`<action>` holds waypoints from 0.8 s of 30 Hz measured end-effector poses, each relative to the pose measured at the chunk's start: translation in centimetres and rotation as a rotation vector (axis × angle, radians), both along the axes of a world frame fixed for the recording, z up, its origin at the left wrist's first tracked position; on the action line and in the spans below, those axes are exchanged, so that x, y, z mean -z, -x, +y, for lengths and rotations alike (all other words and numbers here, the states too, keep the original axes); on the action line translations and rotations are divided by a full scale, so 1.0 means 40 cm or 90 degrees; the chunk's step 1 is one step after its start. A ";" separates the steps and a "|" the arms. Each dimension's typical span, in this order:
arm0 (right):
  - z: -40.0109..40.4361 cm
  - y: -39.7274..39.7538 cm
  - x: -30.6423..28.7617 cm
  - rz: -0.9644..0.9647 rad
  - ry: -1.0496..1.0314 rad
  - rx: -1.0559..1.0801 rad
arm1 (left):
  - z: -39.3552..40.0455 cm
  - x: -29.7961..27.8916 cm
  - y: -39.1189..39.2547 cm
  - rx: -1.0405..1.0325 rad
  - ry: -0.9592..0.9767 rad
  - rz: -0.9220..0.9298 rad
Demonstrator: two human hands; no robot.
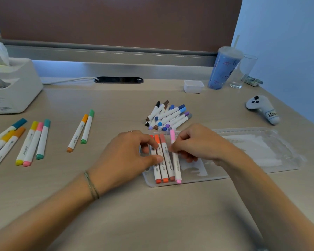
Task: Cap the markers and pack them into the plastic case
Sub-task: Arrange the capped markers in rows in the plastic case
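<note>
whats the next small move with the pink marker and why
Probably lower the pink marker flat beside the three already lying in the plastic case, then let go. The right hand pinches it at the end of that row, while the left hand rests on the red, orange and dusty pink ones, keeping them lined up.

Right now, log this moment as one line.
right hand seating pink-capped marker | left hand steadying packed row | clear plastic case partly filled
</note>
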State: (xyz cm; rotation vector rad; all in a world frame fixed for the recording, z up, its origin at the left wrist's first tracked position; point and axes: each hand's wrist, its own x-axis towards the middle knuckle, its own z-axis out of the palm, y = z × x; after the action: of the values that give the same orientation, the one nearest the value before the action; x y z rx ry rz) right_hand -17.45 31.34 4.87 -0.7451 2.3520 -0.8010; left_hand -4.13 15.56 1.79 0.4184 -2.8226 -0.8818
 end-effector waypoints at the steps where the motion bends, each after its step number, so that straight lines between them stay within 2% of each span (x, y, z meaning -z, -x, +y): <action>1: -0.003 0.001 0.004 0.004 -0.022 -0.006 | 0.001 0.002 -0.001 0.010 0.018 -0.017; 12: -0.025 -0.003 0.028 0.121 -0.130 -0.052 | 0.013 0.003 0.004 0.040 0.071 -0.058; 20: -0.028 -0.013 0.048 0.243 -0.139 -0.069 | 0.012 0.006 0.004 0.048 0.090 -0.052; 24: -0.049 -0.043 0.035 0.329 -0.051 -0.048 | -0.009 -0.010 -0.002 0.016 0.074 -0.005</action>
State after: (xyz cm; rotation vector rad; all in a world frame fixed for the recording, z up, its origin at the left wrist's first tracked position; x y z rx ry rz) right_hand -15.73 29.40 3.48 -1.1044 2.7643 -0.5201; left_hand -4.04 15.20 2.18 0.3719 -2.8743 -0.7175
